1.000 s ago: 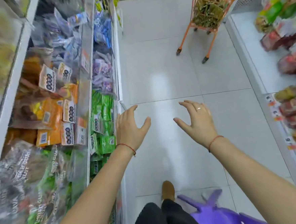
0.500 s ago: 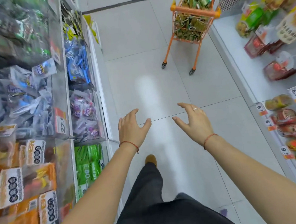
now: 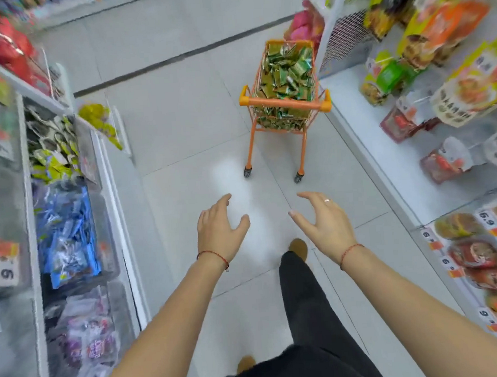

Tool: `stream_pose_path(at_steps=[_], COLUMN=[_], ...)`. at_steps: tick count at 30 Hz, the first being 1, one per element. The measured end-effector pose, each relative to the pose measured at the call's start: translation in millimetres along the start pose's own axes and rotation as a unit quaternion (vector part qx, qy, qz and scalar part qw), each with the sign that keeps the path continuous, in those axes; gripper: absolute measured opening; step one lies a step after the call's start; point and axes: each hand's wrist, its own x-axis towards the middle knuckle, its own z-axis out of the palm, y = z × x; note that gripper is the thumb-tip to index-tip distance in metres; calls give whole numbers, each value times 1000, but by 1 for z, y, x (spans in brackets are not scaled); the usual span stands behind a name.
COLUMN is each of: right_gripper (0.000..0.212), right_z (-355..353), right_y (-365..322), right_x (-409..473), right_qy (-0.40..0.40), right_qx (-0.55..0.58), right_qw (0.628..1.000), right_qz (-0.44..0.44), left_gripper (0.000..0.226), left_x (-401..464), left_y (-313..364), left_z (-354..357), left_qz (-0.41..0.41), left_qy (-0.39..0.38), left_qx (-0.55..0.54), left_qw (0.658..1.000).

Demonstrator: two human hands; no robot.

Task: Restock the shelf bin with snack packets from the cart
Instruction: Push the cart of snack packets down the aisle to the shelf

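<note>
An orange wire cart (image 3: pixel 284 101) stands in the aisle ahead, piled with green and gold snack packets (image 3: pixel 286 76). My left hand (image 3: pixel 219 230) and my right hand (image 3: pixel 323 223) are held out in front of me above the floor, short of the cart. Both hands are empty, with fingers spread and loosely bent. Clear shelf bins (image 3: pixel 67 227) with blue, purple and yellow-green packets line the left side.
White shelves on the right (image 3: pixel 385 137) carry larger snack bags and jars with price tags. My dark trouser leg (image 3: pixel 302 296) and brown shoe (image 3: pixel 298 248) step forward on the grey tiled floor (image 3: pixel 186 151) between the shelf rows.
The view has moved down the aisle and the cart is now nearer and fully in view. The green packet bins on the left have dropped out of sight. Both hands stay empty.
</note>
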Motion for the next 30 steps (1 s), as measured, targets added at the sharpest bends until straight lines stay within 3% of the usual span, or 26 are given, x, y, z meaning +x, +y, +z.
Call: stream_pose_path(at_steps=[6,11,16,20,24,27,30], right_gripper=[46,42,47,61,61,42,36], right_z=[-82,-108,-96,-81,-71,-57,-43], right_y=[28,48,83,119,142,153,163], right_x=[147,250,358,430,484,509,511], right_qy=[-15,-5,7,-25,-74,-134,-146], right_qx=[-51,-48,39,38,51,47,-18], right_qw=[999,999,990,967,932,920,927], right_qz=[-10,2,134,249,351,366,344], left_gripper=[54,51,49,45,48,56,52], left_x=[139,238,360,452,505,519,519], left_y=[78,114,116,106,103,95,91], left_z=[12,22,41,62,81,97,104], left_qz=[-12,-29,-65,-76,-167,-240,-244], left_qy=[-6,-16,-32,-102,-161,-192,-184], left_qx=[-16,-3,35,74,49,18,44], left_qw=[1000,999,997,989,971,951,951])
